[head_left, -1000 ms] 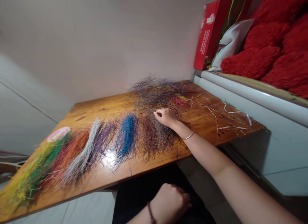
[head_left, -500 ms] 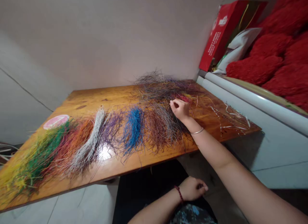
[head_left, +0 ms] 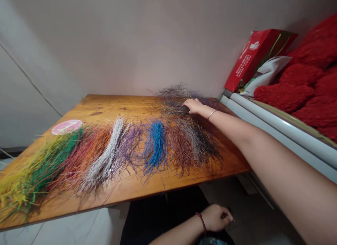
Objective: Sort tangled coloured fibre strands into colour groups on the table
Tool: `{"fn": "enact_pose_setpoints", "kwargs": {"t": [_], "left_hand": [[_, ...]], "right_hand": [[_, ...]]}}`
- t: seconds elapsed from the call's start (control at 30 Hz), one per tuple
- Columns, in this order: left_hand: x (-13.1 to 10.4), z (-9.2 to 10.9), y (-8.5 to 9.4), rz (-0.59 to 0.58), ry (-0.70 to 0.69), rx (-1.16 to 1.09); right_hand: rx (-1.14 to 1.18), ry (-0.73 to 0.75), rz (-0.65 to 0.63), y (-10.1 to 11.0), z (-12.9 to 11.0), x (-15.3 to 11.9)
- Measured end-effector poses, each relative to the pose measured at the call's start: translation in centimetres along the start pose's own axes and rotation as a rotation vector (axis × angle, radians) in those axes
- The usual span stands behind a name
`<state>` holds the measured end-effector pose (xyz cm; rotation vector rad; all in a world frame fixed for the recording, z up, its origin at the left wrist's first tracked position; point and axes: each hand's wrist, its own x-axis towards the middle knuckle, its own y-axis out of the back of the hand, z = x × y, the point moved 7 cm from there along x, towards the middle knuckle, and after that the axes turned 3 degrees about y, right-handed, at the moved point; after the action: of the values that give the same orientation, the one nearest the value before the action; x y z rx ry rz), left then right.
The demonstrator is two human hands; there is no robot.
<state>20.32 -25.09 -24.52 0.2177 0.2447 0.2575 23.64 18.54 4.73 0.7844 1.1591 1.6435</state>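
My right hand (head_left: 193, 106), with a thin silver bangle at the wrist, reaches over the back of the table and touches a tangled pile of dark strands (head_left: 171, 101). Its fingers are stretched forward, the thumb a little apart; the tips partly sink among the strands. My left hand (head_left: 218, 217), wearing a dark red braided bracelet, rests low by my lap with its fingers curled and nothing visible in them. Nearest to the right arm lie black strands (head_left: 210, 143), grey strands (head_left: 194, 138) and brown strands (head_left: 179, 146), spread in loose bundles.
Further left on the wooden table (head_left: 105, 104) lie blue strands (head_left: 156, 143), purple strands (head_left: 130, 143), a white bundle (head_left: 107, 157), orange strands (head_left: 97, 150), green strands (head_left: 56, 160) and yellow strands (head_left: 18, 185). A pink disc (head_left: 67, 126) lies behind them. Right stand a red box (head_left: 247, 62) and red plush (head_left: 300, 83).
My right hand has moved from a raised pinch to lying farther back on the tangled pile, its fingers stretched out. The view has shifted; my left hand keeps its curl.
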Motion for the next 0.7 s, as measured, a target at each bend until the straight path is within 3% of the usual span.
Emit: {"fn": "enact_pose_setpoints", "kwargs": {"t": [0.1,0.2,0.33,0.5,0.6,0.7], "left_hand": [[0.4,-0.6,-0.1,0.002,0.02,-0.026],[0.8,-1.3,0.2,0.027,0.024,-0.06],[1.0,-1.9,0.8,0.052,0.013,-0.068],[0.6,-1.2,1.4,0.008,0.063,-0.058],[0.3,-0.4,1.7,0.001,0.074,-0.076],[0.1,0.0,1.9,-0.001,0.079,-0.083]], "right_hand": [[0.014,-0.118,-0.125,-1.4,0.8,2.5],[0.034,-0.192,-0.163,-1.6,2.2,4.0],[0.086,-0.265,-0.138,0.2,5.5,4.8],[0.186,-0.406,-0.108,3.5,10.9,3.8],[0.436,-0.518,-0.006,4.7,12.8,2.6],[0.753,-0.546,0.087,4.6,12.8,1.8]]}}
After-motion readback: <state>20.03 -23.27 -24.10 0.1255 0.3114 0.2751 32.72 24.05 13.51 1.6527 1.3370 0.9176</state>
